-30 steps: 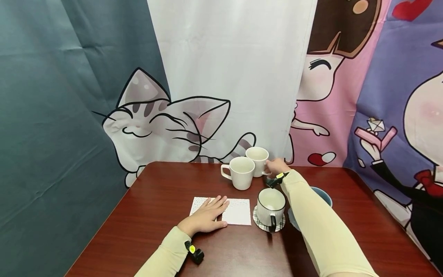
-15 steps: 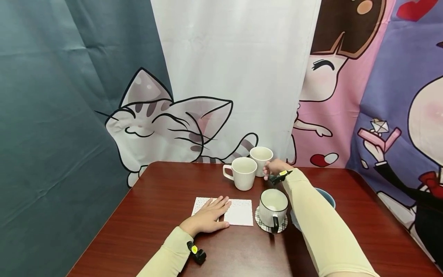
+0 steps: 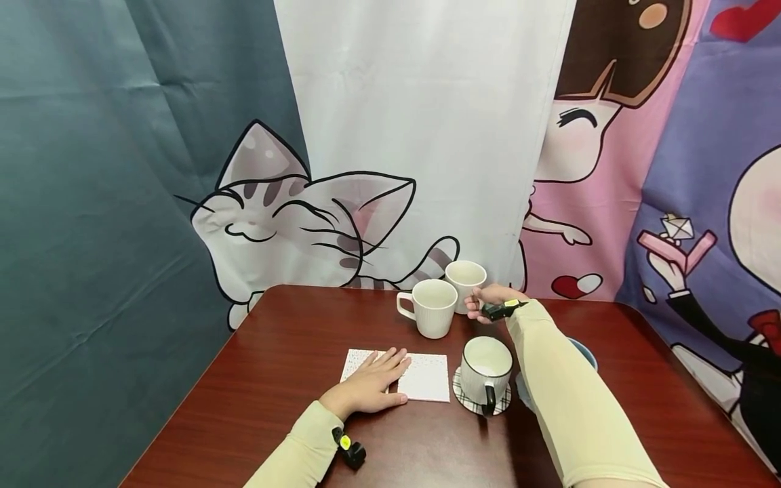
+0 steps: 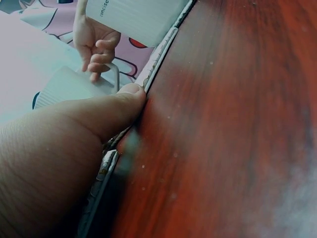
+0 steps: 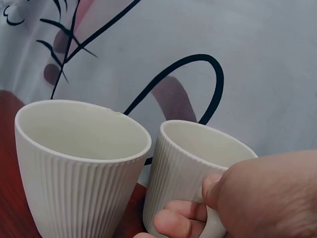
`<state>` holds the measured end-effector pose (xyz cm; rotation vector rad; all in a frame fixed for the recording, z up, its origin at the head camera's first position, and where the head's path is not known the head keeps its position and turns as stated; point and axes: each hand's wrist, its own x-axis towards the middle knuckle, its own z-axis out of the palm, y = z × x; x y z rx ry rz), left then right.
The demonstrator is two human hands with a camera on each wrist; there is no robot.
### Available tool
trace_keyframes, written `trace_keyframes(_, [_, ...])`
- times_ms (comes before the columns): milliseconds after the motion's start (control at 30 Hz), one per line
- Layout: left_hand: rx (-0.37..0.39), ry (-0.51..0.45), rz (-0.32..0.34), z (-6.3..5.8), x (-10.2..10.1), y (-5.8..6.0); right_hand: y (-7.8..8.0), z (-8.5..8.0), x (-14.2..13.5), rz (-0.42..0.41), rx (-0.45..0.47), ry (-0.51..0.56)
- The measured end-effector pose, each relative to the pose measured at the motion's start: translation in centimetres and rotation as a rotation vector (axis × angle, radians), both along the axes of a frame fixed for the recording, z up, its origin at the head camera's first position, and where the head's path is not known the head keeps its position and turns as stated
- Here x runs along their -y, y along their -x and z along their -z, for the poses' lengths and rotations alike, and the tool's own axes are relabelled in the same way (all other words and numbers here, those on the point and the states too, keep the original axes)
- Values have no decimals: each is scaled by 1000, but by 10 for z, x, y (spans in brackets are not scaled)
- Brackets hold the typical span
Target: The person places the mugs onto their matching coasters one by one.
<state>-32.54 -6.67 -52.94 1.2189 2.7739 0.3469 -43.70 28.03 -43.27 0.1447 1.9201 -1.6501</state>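
Note:
Two white ribbed mugs stand at the back of the table, the near mug (image 3: 434,309) with its handle to the left. My right hand (image 3: 490,301) is at the right side of the far mug (image 3: 465,276). In the right wrist view, my right hand (image 5: 277,193) grips the far mug's handle (image 5: 214,225), thumb on top and fingers curled through it. My left hand (image 3: 369,383) lies flat with spread fingers across two thin white squares, a speckled left one (image 3: 355,362) and a plainer right one (image 3: 427,378); it covers part of both.
A black-rimmed white mug (image 3: 486,366) with a black handle stands on a round checked coaster (image 3: 462,398). Right of it, a blue vessel (image 3: 584,354) is mostly hidden behind my right sleeve (image 3: 567,393). A printed curtain (image 3: 427,88) hangs behind the table's back edge.
The far mug has shifted slightly right, away from the near mug, and my right hand has come round toward its front. My left hand stays on the squares. The head view has turned slightly left.

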Motion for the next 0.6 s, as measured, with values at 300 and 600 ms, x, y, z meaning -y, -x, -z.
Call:
trace_keyframes(300, [-4, 4, 1, -1, -2, 0, -3, -2, -6, 16, -45, -26])
trace_keyframes(600, [-8, 10, -5, -2, 0, 0, -2, -6, -2, 71, -65, 123])
